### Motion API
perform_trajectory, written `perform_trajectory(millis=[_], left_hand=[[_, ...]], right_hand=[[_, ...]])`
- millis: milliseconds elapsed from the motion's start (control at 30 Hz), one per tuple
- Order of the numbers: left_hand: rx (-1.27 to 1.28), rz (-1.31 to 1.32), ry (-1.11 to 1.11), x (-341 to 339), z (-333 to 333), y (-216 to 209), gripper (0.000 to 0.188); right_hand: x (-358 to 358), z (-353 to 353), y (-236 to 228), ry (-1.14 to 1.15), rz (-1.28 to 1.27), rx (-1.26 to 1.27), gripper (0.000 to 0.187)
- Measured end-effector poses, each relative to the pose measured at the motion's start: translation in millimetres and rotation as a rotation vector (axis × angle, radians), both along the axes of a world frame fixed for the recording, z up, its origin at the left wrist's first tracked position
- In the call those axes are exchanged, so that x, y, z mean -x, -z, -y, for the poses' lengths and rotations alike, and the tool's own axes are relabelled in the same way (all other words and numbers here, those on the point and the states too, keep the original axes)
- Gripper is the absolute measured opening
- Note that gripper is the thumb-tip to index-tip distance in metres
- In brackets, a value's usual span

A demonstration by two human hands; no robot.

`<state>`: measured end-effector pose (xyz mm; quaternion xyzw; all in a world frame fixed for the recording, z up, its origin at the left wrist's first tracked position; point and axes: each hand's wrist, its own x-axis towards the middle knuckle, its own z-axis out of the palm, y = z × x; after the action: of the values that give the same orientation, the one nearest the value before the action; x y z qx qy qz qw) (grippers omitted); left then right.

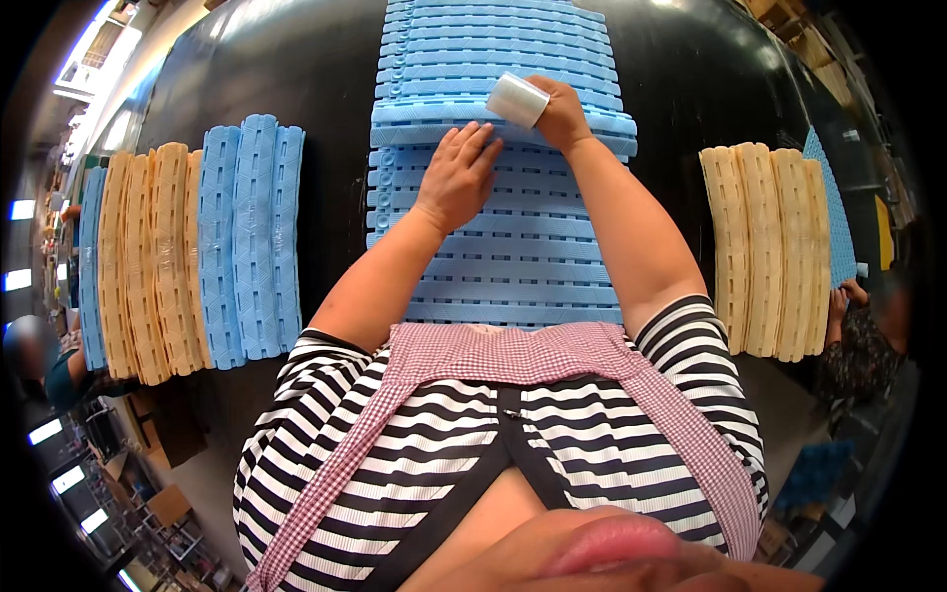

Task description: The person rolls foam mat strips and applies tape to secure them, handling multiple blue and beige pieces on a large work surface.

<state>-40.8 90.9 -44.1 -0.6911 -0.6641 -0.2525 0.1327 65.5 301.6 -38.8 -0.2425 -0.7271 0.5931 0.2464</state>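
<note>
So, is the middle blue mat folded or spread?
Partly spread: the blue mat lies flat near the apron. Whether the raised band by the left hand is a fold, I cannot tell.

two foreground hands [459, 180] [562, 115], one clear roll [517, 100]

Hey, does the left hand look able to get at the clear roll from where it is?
Probably yes: the left hand lies on the blue slatted mat close by, and nothing appears to stand between it and the clear roll, though the right hand holds it.
</note>
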Motion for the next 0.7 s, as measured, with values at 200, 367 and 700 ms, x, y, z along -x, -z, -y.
perform_trajectory(millis=[200, 367, 700], left_hand=[[0.195, -0.006, -0.086, 38.2, -55.6, 11.2, 0.081], [0.254, -0.065, -0.127, 84.5, -115.9, 10.0, 0.075], [0.303, -0.016, -0.032, 97.2, -150.4, -8.6, 0.057]], right_hand=[[14.0, -12.0, -7.2, 0.033, -0.163, -0.324, 0.018], [5.5, 9.5, 17.7, -0.03, -0.173, -0.597, 0.031], [-33.6, 77.7, -35.1, -0.362, -0.128, 0.038, 0.026]])
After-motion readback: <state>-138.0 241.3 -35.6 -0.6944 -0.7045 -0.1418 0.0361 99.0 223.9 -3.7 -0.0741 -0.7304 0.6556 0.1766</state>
